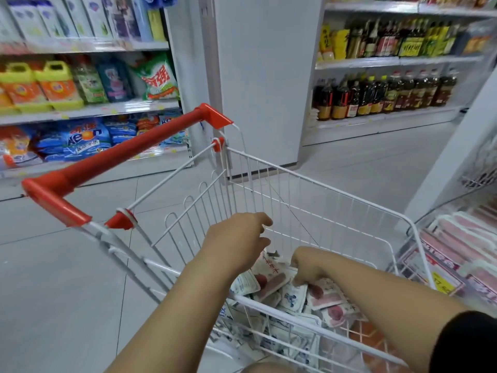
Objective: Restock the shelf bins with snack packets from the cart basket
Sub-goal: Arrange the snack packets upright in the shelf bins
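Shop aisle [349, 162], L hand [236, 244] hovers over basket [309, 208] — R hand [305, 269] pinches packet [293, 296]

White wire cart basket [317, 189], red-and-white snack packets [309, 294] heaped on its bottom

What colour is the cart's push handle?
The handle is red, corner pieces included; the head view shows it best.

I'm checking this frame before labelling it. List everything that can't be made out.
- Right hand: head view, its grip on the packets is hidden under the hand itself.
- Print on the packets: head view, too small and blurred.
- Price tag: head view, blurred, unreadable.
- Bin: head view, cut off by the right edge.
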